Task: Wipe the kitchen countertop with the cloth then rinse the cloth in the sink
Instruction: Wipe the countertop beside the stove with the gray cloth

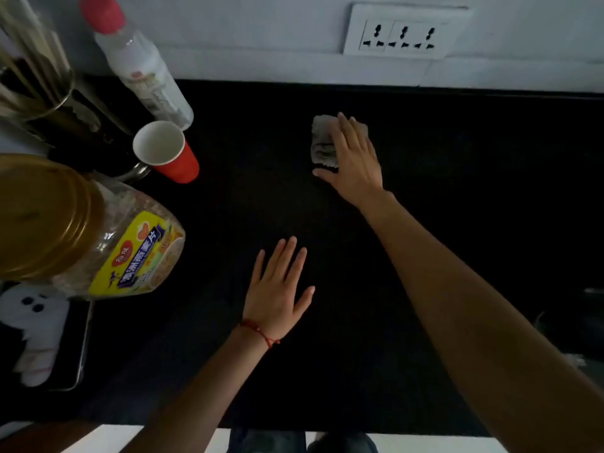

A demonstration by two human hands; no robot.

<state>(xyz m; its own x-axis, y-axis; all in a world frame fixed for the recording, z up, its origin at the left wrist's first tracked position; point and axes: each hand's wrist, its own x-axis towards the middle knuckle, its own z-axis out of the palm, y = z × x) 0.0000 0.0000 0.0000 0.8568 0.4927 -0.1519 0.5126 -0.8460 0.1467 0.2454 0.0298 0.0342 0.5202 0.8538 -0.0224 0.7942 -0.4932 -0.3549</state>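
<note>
Right hand (pixel 354 158) lies flat on the cloth (pixel 322 143), fingers spread and pressing it onto the dark worktop (pixel 457 158) toward the back edge, below the wall socket (pixel 400 32). Left hand (pixel 277 289) rests palm-down nearer the front edge, fingers wide, holding nothing, a red string bracelet (pixel 261 331) at the wrist. The left end is crowded: a gold-lidded jar (pixel 91 230) with a yellow label in Chinese characters, a red paper cup (pixel 166 152), a red-capped bottle (pixel 137 57). The middle and right lie open.
</note>
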